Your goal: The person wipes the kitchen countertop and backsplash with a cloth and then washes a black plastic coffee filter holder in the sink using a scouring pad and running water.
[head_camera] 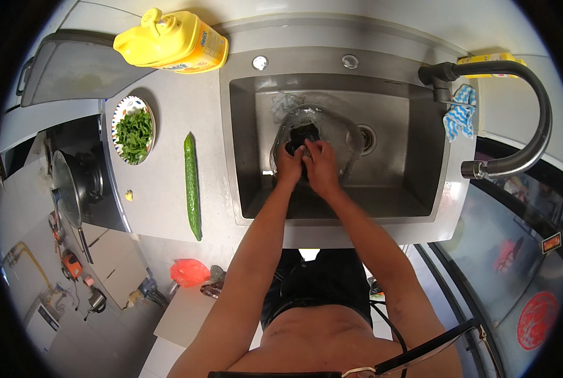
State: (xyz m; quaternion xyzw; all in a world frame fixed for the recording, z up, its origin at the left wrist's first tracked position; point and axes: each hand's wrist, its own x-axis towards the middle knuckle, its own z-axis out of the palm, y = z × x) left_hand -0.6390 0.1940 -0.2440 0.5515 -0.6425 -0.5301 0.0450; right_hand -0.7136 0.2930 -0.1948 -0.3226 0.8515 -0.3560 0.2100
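Note:
Both my hands are inside the stainless steel sink [392, 177], over a large transparent bowl [343, 123] that seems to contain water. My left hand [289, 163] grips a dark, soft-looking item [305, 133], whose exact kind I cannot tell. The fingers of my right hand [321, 163] press on the same item from the other side. Behind the bowl, near the sink's back wall, lies a pale crumpled piece [286, 105]. The drain [367, 140] shows just right of the bowl.
Left of the sink lie a cucumber [192, 186], a small yellowish piece [129, 195] and a plate of chopped greens [134, 137]. A yellow jug [172, 42] stands behind them. At the right are a curved faucet [541, 113] and a blue-and-white cloth [460, 113]. A lidded pan [68, 189] sits far left.

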